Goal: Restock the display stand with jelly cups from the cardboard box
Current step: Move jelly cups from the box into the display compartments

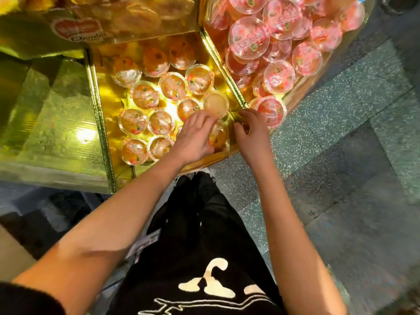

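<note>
A gold display stand has a middle bin holding several orange jelly cups. My left hand reaches into that bin, fingers spread over an orange cup at the front right corner, touching it. Just behind it one pale cup lies bottom up. My right hand hovers at the gold divider between bins, fingers loosely curled; whether it holds anything I cannot make out. The cardboard box is out of view.
To the right, a bin is piled with pink jelly cups. The bin on the left shows only gold lining. Above, a clear-fronted bin holds yellow packets. Speckled floor tiles lie to the right of my legs.
</note>
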The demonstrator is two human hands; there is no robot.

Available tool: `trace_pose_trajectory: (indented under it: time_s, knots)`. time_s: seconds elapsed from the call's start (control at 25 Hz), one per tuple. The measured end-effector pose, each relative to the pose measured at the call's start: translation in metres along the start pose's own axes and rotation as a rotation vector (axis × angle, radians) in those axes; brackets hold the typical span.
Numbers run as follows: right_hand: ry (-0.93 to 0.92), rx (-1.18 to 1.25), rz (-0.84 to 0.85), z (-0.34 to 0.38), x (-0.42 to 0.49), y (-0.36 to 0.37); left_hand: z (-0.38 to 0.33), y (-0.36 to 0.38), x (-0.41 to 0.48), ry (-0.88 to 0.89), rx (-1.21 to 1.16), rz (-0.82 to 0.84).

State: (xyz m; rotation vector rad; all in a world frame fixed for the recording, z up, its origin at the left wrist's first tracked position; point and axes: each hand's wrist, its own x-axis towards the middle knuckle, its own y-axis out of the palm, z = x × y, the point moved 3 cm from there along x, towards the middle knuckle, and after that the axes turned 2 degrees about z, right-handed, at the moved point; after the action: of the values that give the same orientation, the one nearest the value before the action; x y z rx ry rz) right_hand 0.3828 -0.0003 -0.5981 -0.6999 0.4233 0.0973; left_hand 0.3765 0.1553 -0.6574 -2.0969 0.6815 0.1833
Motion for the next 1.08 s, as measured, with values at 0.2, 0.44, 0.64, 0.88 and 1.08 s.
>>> trace_pose_trajectory:
  time_s: [0.2, 0.44, 0.64, 0.88, 1.08]
  knots:
    - [0.064, 0.110, -0.153, -0.003, -0.013, 0.019, 0.006, 0.020, 0.009, 0.112, 0.118, -0.047]
    - [0.129, 0.112, -0.134, -0.014, -0.020, 0.025, 0.019, 0.018, 0.007, 0.201, 0.116, -0.020]
    - [0.146, 0.134, -0.155, -0.019, -0.025, 0.028, 0.018, 0.016, 0.009, 0.141, 0.135, -0.051]
    - [0.141, 0.153, -0.113, -0.014, -0.023, 0.028, 0.031, 0.011, 0.006, 0.069, 0.220, -0.004]
    - [0.152, 0.154, -0.075, -0.015, -0.020, 0.020, 0.051, 0.003, -0.021, -0.123, 0.231, -0.162]
